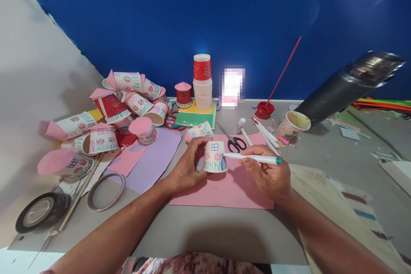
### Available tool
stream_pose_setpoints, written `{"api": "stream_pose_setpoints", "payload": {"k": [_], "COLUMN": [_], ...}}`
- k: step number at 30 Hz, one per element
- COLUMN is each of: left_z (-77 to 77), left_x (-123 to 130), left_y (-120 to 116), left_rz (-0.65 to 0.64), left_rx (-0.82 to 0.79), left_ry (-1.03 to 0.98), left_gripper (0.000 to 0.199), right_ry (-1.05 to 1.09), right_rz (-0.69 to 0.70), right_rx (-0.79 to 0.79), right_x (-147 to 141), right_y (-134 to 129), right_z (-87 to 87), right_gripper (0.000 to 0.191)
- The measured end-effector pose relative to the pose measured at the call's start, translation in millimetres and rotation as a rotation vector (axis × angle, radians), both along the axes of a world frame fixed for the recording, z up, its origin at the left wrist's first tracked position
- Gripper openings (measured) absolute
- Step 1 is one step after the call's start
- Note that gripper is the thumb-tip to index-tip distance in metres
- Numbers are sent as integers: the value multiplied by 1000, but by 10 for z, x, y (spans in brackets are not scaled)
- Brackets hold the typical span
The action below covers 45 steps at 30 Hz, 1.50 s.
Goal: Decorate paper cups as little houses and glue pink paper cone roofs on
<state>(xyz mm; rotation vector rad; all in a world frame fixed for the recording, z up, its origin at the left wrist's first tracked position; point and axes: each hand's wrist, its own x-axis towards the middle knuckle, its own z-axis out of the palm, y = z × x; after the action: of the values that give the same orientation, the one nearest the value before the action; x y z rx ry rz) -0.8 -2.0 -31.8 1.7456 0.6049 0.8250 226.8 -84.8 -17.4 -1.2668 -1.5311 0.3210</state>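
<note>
Spotty cloth [199,264] is closest to me, down at the bottom. If my left hand [189,165] squeezes too hard, the paper cup [215,163] could bend. If it slips, the white pen [261,159] could scribble on the red flowers [217,156]. My left fingers and thumb hold the cup over the pink paper [199,195]. My right hand [271,175] pinches the pen, tip at the cup's side.

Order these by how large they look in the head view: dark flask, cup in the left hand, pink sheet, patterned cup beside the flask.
1. Pink sheet, though partly covered
2. Dark flask
3. Held cup and patterned cup: too alike to rank
</note>
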Motion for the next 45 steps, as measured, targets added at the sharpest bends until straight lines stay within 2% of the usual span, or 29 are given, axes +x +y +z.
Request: {"api": "stream_pose_setpoints", "payload": {"k": [11, 21, 30, 45], "left_z": [-40, 18, 7, 10], "left_x": [-17, -15, -17, -26], "left_y": [8, -22, -14, -20], "left_rz": [9, 21, 40, 48], "left_rx": [45, 100, 172, 164], "left_ry": [36, 61, 109, 113], "left_gripper": [75, 69, 74, 71], "right_ry": [9, 34, 1, -16], "right_rz": [34, 16, 19, 98], "right_rx": [-24, -21, -18, -40], "right_x": [-24, -31, -20, -20], "right_y": [10, -4, -1, -17], "right_z": [33, 17, 37, 79], "right_gripper": [11, 11, 17, 16]}}
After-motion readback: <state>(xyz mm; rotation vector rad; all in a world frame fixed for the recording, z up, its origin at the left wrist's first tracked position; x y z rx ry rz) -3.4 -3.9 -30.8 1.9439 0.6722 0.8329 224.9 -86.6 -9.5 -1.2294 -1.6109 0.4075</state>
